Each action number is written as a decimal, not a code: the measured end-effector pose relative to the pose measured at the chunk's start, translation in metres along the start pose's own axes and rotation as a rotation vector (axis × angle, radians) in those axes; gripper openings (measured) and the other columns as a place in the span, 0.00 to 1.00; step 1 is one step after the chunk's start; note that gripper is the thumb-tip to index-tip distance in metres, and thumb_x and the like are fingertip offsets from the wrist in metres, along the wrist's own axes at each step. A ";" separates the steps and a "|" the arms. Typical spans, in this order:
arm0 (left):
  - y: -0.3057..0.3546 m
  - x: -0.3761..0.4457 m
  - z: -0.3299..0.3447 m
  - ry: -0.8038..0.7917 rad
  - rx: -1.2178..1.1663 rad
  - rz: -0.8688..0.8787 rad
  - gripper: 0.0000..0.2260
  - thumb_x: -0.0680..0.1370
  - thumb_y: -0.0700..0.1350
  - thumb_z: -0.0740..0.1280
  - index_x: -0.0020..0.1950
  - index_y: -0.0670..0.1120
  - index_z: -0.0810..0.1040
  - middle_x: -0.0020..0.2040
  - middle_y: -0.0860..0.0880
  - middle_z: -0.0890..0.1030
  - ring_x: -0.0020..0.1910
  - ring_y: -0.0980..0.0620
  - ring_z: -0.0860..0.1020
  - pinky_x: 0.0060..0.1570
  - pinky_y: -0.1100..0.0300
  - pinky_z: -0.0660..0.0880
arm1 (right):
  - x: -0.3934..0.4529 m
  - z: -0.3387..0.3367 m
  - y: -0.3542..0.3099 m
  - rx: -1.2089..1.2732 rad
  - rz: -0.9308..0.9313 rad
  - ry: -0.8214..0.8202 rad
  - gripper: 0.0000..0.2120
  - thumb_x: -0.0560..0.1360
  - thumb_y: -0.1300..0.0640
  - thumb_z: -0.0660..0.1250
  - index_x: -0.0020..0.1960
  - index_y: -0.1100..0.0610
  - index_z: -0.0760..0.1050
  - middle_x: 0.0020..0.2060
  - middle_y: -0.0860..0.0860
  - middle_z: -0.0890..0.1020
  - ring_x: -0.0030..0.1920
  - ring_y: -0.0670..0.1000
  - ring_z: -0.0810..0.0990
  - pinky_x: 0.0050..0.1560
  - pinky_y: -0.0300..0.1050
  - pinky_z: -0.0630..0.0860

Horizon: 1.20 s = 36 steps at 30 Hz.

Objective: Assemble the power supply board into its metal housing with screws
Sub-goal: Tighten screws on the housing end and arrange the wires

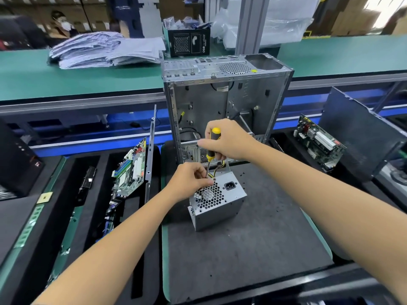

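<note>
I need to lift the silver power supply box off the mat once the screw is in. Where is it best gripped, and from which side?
Probably from above, across the two plain sheet-metal side walls of the power supply box. It stands with its honeycomb grille and socket face up, so those walls are vertical, flat and parallel. Avoid the far edge, where the yellow and black wires come out.

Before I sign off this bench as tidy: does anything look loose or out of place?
Yes. Small dark specks, probably loose screws, lie scattered on the black mat, behind and right of the power supply housing. A motherboard also leans tilted on edge in the left foam tray.
</note>
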State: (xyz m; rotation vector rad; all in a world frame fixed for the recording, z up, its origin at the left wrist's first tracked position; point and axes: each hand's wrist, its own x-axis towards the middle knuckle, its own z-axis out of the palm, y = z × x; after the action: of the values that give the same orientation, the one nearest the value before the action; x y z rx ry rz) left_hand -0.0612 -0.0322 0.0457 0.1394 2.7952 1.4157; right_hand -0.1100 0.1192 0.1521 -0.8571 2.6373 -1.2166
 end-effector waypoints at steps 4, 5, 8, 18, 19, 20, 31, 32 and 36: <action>-0.006 -0.010 -0.002 -0.067 0.126 0.051 0.17 0.66 0.49 0.80 0.31 0.46 0.72 0.30 0.51 0.75 0.28 0.59 0.68 0.30 0.66 0.65 | -0.007 0.002 -0.010 -0.045 -0.042 -0.162 0.11 0.72 0.53 0.73 0.39 0.58 0.73 0.28 0.53 0.82 0.26 0.49 0.81 0.25 0.38 0.75; -0.007 -0.013 -0.002 -0.084 0.149 0.057 0.17 0.65 0.50 0.80 0.33 0.44 0.74 0.31 0.49 0.77 0.29 0.58 0.68 0.31 0.63 0.66 | -0.009 0.005 -0.012 -0.071 -0.052 -0.205 0.12 0.72 0.53 0.73 0.39 0.58 0.74 0.29 0.52 0.82 0.26 0.48 0.81 0.26 0.38 0.76; -0.011 -0.021 -0.003 -0.167 0.182 0.062 0.15 0.65 0.49 0.80 0.37 0.42 0.78 0.35 0.50 0.78 0.31 0.59 0.70 0.34 0.63 0.68 | -0.014 0.014 -0.018 -0.156 -0.077 -0.290 0.13 0.73 0.51 0.72 0.39 0.59 0.74 0.30 0.49 0.80 0.26 0.44 0.80 0.29 0.40 0.78; -0.011 -0.036 -0.003 -0.316 0.175 0.033 0.14 0.66 0.47 0.80 0.41 0.41 0.78 0.37 0.44 0.78 0.37 0.51 0.74 0.43 0.51 0.75 | -0.025 0.026 -0.025 -0.180 -0.092 -0.384 0.11 0.75 0.52 0.70 0.39 0.58 0.73 0.31 0.50 0.80 0.28 0.48 0.82 0.26 0.36 0.74; -0.011 -0.037 -0.003 -0.317 0.172 0.036 0.14 0.66 0.46 0.79 0.41 0.41 0.78 0.38 0.42 0.79 0.37 0.49 0.75 0.44 0.50 0.75 | -0.025 0.026 -0.025 -0.180 -0.097 -0.386 0.11 0.75 0.52 0.70 0.39 0.58 0.73 0.31 0.49 0.80 0.28 0.49 0.83 0.26 0.37 0.75; -0.012 -0.038 -0.003 -0.317 0.169 0.040 0.14 0.66 0.46 0.79 0.41 0.40 0.79 0.39 0.41 0.80 0.39 0.46 0.76 0.44 0.50 0.75 | -0.026 0.026 -0.026 -0.186 -0.104 -0.386 0.11 0.75 0.52 0.70 0.39 0.57 0.73 0.31 0.49 0.79 0.28 0.49 0.83 0.27 0.37 0.76; -0.015 -0.045 -0.006 -0.312 0.010 0.040 0.15 0.66 0.41 0.79 0.39 0.53 0.74 0.34 0.55 0.78 0.33 0.58 0.74 0.40 0.60 0.74 | -0.035 0.030 -0.032 -0.320 -0.216 -0.404 0.11 0.74 0.48 0.70 0.40 0.55 0.74 0.31 0.46 0.77 0.32 0.45 0.75 0.36 0.43 0.74; -0.016 -0.045 -0.006 -0.302 0.010 0.048 0.14 0.66 0.41 0.79 0.40 0.50 0.74 0.35 0.53 0.79 0.33 0.58 0.74 0.41 0.59 0.75 | -0.035 0.030 -0.032 -0.335 -0.224 -0.408 0.11 0.74 0.48 0.70 0.40 0.54 0.74 0.32 0.46 0.76 0.33 0.45 0.74 0.37 0.43 0.73; -0.022 -0.050 -0.005 -0.279 0.039 0.108 0.14 0.70 0.40 0.76 0.53 0.40 0.79 0.45 0.45 0.83 0.43 0.52 0.79 0.48 0.61 0.75 | -0.037 0.029 -0.031 -0.373 -0.258 -0.424 0.11 0.74 0.50 0.69 0.39 0.56 0.74 0.34 0.49 0.78 0.36 0.49 0.73 0.38 0.41 0.70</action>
State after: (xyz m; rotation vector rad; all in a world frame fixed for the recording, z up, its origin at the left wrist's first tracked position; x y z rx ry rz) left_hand -0.0130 -0.0527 0.0293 0.4573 2.6208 1.2491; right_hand -0.0557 0.1039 0.1509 -1.3736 2.4776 -0.4958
